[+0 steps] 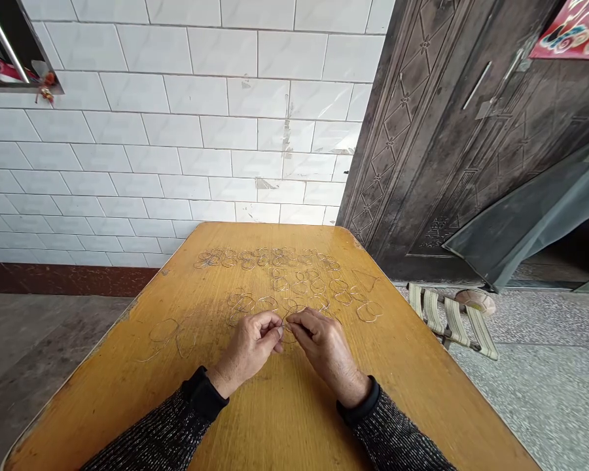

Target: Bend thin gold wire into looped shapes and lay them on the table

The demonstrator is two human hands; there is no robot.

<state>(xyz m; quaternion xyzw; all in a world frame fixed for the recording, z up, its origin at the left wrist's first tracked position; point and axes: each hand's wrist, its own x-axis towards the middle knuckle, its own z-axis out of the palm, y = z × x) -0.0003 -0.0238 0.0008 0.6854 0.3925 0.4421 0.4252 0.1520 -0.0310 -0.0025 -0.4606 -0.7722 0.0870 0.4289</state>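
My left hand [252, 341] and my right hand [324, 343] meet fingertip to fingertip above the middle of the wooden table [289, 425]. Both are closed in a pinch on a thin wire [285, 322], bent into loops; most of it is hidden by the fingers or too fine to follow. Just beyond my hands lie several flower-like shapes of looped wire [343, 292], with a further row of them [275, 257] toward the far edge. Left of my left hand lies a looser piece of bent wire [177, 337].
A white tiled wall [226, 144] stands behind the table. To the right are a dark carved metal door [422, 131], a grey-green curtain [535, 216] and a low stool with striped straps [454, 320] on the floor. A barred window [4, 42] is at upper left.
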